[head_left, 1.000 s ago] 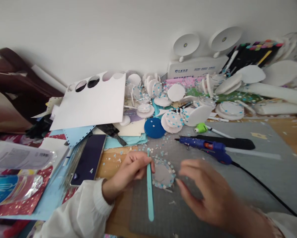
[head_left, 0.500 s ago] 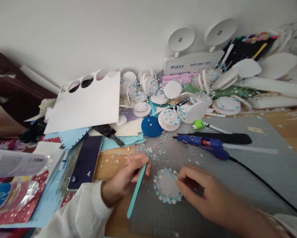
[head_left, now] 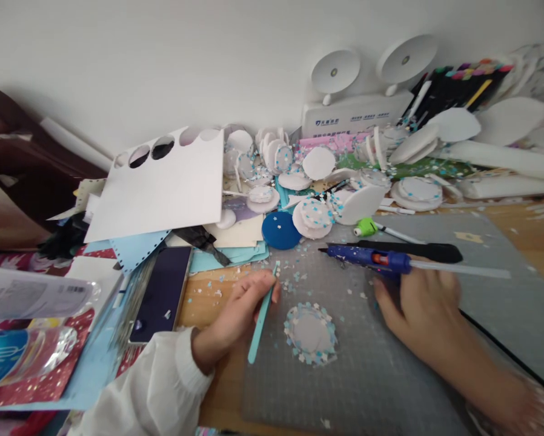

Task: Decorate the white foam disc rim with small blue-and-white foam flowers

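I take the foam disc [head_left: 311, 332], ringed with small blue and white paper flecks, as my landmark. It lies flat on the grey cutting mat [head_left: 367, 387] and neither hand touches it. Just left of it, my left hand [head_left: 238, 312] has its fingers [head_left: 259, 283] pinched shut on a slim teal stick [head_left: 262, 316], gripped near the upper end, with the lower end slanting down toward the disc's left edge. Up and to the right of the disc, my right hand [head_left: 420, 303] sits against the blue glue gun [head_left: 367, 257] where the handle should be. The hand is blurred and covers the handle, so I cannot tell whether those fingers have closed. The gun looks like rigid plastic and fairly light, though its cord [head_left: 503, 345] may drag. I would hold it by the handle, well away from the nozzle end. The disc looks soft and featherlight and its flecks seem easy to knock off, so I would hold it by the bare centre.
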### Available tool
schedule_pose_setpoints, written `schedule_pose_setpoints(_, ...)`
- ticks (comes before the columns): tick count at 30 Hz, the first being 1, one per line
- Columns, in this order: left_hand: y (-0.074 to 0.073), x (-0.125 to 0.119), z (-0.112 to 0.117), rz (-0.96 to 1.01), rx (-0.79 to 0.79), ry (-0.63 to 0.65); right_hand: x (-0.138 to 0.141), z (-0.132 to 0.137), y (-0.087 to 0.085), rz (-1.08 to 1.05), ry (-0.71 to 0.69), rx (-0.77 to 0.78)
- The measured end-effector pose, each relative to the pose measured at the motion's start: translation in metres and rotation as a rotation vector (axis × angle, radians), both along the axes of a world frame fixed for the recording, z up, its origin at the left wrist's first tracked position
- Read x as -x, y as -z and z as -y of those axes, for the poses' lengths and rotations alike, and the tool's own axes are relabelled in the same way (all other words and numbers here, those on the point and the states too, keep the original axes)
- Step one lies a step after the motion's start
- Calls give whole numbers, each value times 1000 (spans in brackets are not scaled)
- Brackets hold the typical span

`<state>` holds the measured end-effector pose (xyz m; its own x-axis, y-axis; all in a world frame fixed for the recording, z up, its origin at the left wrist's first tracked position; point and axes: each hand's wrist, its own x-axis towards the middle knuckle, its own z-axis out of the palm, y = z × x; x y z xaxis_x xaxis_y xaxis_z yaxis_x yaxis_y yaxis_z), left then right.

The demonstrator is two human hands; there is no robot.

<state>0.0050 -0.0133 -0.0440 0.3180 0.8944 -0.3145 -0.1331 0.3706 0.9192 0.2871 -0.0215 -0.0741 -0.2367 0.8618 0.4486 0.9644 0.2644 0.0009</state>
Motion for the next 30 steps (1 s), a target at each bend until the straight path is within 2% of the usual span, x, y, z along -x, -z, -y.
schedule_pose_setpoints(4,-1,-1,2,-151,-136,172,6,-10,-6,64,9,18)
schedule_pose_setpoints(7,-5,-3,2,-210,-205,240,9,-15,-20,16,44,22)
schedule_pose_setpoints(10,-6,-4,2,-241,-254,257,14,-16,-34,-152,174,33)
schedule_pose_setpoints(12,-5,-3,2,-240,-270,271,17,-12,-37,-298,267,81)
schedule_pose_setpoints(15,-3,-2,3,-219,-255,311,20,-2,-31,-401,305,166)
schedule_pose_setpoints(20,-1,-2,4,-163,-223,375,20,12,-19,-370,221,264)
schedule_pose_setpoints(30,-3,-2,3,-208,-197,416,12,16,-8,-302,209,251)
